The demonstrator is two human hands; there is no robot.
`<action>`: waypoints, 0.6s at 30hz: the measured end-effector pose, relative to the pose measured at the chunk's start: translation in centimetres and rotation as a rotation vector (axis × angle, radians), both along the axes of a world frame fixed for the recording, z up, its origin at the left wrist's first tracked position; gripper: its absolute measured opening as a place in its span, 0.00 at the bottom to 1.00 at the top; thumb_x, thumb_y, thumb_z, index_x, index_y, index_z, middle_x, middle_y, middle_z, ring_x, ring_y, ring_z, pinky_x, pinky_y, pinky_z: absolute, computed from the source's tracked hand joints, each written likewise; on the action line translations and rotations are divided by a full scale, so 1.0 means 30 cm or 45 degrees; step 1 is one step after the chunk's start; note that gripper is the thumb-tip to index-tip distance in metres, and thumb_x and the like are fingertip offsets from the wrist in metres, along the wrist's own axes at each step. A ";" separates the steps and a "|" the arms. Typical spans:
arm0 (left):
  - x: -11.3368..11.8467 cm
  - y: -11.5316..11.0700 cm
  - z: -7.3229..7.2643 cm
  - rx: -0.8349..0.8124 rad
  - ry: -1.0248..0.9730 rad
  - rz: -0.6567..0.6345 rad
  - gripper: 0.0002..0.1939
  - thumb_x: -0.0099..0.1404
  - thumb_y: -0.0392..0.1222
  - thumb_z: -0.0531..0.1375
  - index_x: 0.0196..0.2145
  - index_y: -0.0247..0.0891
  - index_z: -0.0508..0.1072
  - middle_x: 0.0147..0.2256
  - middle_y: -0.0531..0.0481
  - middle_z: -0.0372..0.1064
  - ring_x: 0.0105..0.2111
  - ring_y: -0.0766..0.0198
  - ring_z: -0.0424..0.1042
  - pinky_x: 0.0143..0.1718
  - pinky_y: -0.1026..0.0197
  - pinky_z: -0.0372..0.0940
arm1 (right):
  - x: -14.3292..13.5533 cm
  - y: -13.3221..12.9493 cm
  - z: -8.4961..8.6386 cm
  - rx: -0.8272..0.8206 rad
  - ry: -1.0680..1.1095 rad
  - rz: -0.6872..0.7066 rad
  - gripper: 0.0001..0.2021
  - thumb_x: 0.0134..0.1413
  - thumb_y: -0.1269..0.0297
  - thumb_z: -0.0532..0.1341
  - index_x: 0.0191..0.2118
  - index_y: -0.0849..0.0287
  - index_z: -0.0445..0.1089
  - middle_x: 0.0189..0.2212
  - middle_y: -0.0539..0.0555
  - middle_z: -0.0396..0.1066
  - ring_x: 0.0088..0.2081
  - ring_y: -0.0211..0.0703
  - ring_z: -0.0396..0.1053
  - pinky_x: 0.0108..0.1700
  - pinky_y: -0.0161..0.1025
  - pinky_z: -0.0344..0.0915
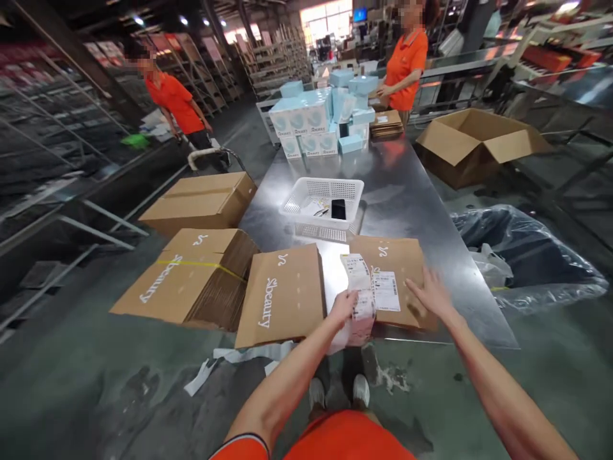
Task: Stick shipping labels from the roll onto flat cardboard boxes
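My left hand (343,306) is closed on a strip of printed labels (360,281), which hangs over the near table edge. Beside it, a flat cardboard piece (407,255) lies on the metal table with a white label (386,291) on its surface. My right hand (430,292) has its fingers spread over the right part of that cardboard and holds nothing. To the left lies a stack of flat printed cardboard (287,291).
A white basket (355,191) holding a phone stands mid-table, with light-blue boxes (311,115) behind. Bundled cardboard (191,275) and a closed carton (196,198) are left. At right are an open carton (460,153) and a plastic-lined container (541,255). Two people stand farther back.
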State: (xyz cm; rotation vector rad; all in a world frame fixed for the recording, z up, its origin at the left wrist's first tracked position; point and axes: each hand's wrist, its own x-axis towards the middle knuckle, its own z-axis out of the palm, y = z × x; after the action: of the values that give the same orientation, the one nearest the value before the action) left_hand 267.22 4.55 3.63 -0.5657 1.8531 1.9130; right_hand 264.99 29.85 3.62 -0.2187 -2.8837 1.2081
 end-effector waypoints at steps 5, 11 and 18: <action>0.320 -0.138 0.081 0.173 0.094 -0.179 0.24 0.54 0.60 0.63 0.21 0.36 0.66 0.18 0.59 0.55 0.19 0.72 0.53 0.21 0.67 0.53 | 0.054 -0.281 0.313 -0.384 0.000 0.742 0.37 0.51 0.48 0.62 0.65 0.52 0.53 0.63 0.58 0.58 0.61 0.52 0.59 0.58 0.47 0.61; 0.516 -0.351 0.219 0.316 0.261 0.014 0.33 0.46 0.52 0.71 0.48 0.38 0.72 0.43 0.46 0.72 0.38 0.61 0.69 0.35 0.64 0.62 | 0.162 -0.624 0.344 -0.379 -0.262 1.159 0.20 0.56 0.46 0.57 0.29 0.60 0.71 0.26 0.50 0.71 0.30 0.40 0.67 0.33 0.36 0.63; 0.457 -0.525 0.161 -0.169 0.274 0.600 0.21 0.52 0.54 0.66 0.18 0.36 0.65 0.19 0.56 0.59 0.24 0.69 0.59 0.26 0.66 0.56 | 0.196 -0.904 0.250 -0.150 0.019 1.380 0.17 0.61 0.50 0.52 0.33 0.57 0.69 0.30 0.54 0.72 0.32 0.42 0.67 0.35 0.38 0.62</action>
State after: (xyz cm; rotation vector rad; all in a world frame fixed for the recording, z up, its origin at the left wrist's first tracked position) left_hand 280.93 -11.22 8.46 -0.9425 2.1393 2.2274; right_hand 270.86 2.73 11.11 1.5011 -2.8812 1.3797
